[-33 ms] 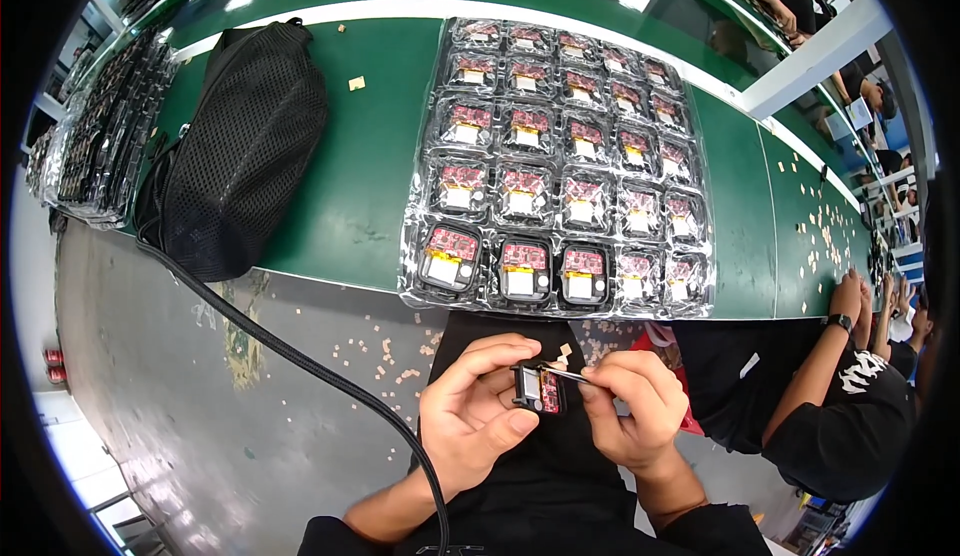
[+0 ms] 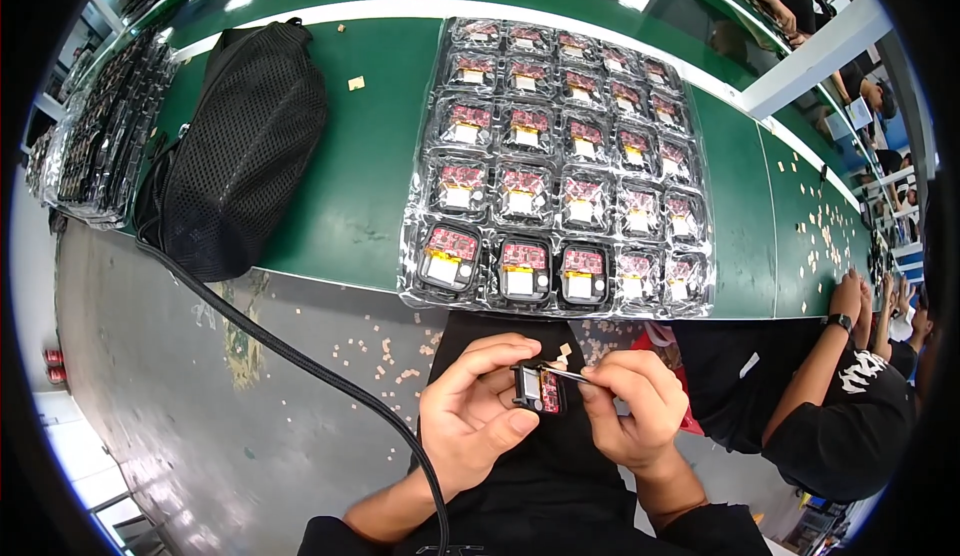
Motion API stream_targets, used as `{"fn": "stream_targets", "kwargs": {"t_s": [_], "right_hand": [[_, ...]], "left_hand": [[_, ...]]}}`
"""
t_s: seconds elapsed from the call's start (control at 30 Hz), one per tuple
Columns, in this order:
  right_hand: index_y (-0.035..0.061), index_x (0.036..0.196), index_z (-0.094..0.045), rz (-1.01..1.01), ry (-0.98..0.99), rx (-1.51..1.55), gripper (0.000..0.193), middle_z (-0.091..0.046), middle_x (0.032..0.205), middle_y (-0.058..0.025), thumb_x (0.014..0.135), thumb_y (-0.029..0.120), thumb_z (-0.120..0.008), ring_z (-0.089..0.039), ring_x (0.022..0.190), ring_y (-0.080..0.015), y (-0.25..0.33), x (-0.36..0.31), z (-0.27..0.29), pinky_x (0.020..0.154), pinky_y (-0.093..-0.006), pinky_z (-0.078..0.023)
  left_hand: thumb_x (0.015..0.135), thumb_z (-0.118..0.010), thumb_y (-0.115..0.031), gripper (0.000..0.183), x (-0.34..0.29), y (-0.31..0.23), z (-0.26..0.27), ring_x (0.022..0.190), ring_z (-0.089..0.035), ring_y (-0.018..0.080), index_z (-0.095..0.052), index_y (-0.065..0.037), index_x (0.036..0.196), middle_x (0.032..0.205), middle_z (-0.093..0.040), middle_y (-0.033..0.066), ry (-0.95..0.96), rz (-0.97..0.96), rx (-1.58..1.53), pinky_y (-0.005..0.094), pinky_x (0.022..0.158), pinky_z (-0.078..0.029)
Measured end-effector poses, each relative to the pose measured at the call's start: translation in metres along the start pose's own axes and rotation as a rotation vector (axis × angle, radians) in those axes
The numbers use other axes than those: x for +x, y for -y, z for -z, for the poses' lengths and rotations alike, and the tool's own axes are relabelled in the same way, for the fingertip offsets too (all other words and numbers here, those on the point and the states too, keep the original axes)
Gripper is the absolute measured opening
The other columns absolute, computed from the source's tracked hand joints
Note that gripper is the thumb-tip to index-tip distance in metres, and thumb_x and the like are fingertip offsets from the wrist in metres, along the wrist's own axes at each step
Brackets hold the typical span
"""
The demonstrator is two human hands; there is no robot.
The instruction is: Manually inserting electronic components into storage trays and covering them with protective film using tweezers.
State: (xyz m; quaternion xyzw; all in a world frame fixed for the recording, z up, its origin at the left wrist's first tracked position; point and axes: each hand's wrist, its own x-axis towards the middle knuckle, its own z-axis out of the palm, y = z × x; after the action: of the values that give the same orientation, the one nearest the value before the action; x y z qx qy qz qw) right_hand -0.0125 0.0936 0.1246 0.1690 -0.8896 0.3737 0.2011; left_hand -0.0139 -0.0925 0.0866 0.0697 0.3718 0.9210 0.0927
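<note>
- Holding a small black module (image 2: 537,388) with a red circuit board inside, the left hand (image 2: 475,421) has its fingers pinched around the casing, just below the bench (image 2: 370,186) edge, over the lap.
- Right hand (image 2: 630,411): fingers pressed together on thin tweezers (image 2: 565,374), tip touching the module's top.
- Looks like a small piece is being set or picked at on the board.
- Next move calls for a steady, fine touch; the clear tray (image 2: 560,166) of similar modules lies near on the bench.
</note>
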Motion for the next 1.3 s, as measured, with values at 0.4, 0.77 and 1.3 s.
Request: {"fn": "stream_targets", "kwargs": {"t_s": [0.4, 0.77, 1.3], "right_hand": [[0.0014, 0.093, -0.072, -0.083, 0.028, 0.048, 0.019, -0.069, 0.085, -0.0113, 0.077, 0.000, -0.081, -0.067, 0.064, -0.0223, 0.003, 0.001, -0.001, 0.054, -0.0302, -0.052], [0.0010, 0.094, -0.072, -0.092, 0.042, 0.060, 0.019, -0.069, 0.086, -0.0120, 0.078, -0.001, -0.081, -0.067, 0.065, -0.0219, 0.003, 0.001, -0.002, 0.054, -0.0299, -0.053], [0.0001, 0.095, -0.072, 0.064, -0.016, -0.067, 0.020, -0.068, 0.084, -0.0105, 0.076, 0.000, -0.080, -0.065, 0.062, -0.0223, 0.001, -0.001, -0.008, 0.052, -0.0311, -0.050]], "left_hand": [[0.089, -0.075, 0.002, 0.051, -0.001, 0.000, -0.003, 0.126, -0.059, 0.0294, -0.052, 0.007, 0.134, 0.141, -0.046, 0.0182, -0.033, 0.023, -0.021, 0.0399, 0.105, -0.052], [0.090, -0.074, 0.002, 0.050, -0.002, -0.002, -0.001, 0.127, -0.059, 0.0305, -0.052, 0.006, 0.135, 0.142, -0.045, 0.0174, -0.019, 0.040, -0.005, 0.0406, 0.107, -0.052], [0.090, -0.072, 0.005, 0.050, -0.002, -0.009, 0.000, 0.123, -0.060, 0.0286, -0.053, 0.007, 0.136, 0.142, -0.045, 0.0165, -0.024, 0.067, 0.057, 0.0395, 0.105, -0.053]]}}
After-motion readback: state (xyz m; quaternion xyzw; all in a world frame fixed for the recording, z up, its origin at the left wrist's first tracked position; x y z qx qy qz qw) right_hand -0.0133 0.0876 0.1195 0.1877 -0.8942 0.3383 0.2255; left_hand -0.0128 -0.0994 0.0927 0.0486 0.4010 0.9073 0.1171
